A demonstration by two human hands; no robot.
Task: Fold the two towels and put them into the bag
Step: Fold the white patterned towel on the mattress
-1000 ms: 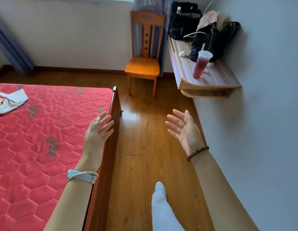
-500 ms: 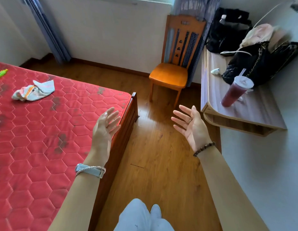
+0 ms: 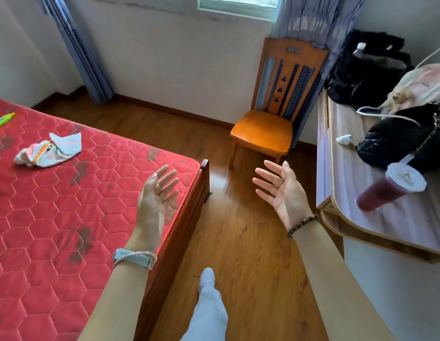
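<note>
With fingers of the left hand [image 3: 156,195] and the right hand [image 3: 281,190] spread apart and empty, the person should step to the bed [image 3: 66,230], where the crumpled towel [image 3: 49,151] lies well away, and flatten it before folding.

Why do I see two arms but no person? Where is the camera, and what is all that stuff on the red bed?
There is no machine here. The camera sits on a person's head and looks forward and down, so you see their own arms, not their face. The left hand, with a watch on its wrist, and the right hand, with a bead bracelet, are both open and hold nothing. On the red bed lies a crumpled pale towel, not folded yet, and a green thing at the far edge, too cut off to name. On the right a wooden shelf carries a cup of red drink and dark bags. An orange chair stands by the wall.
</note>
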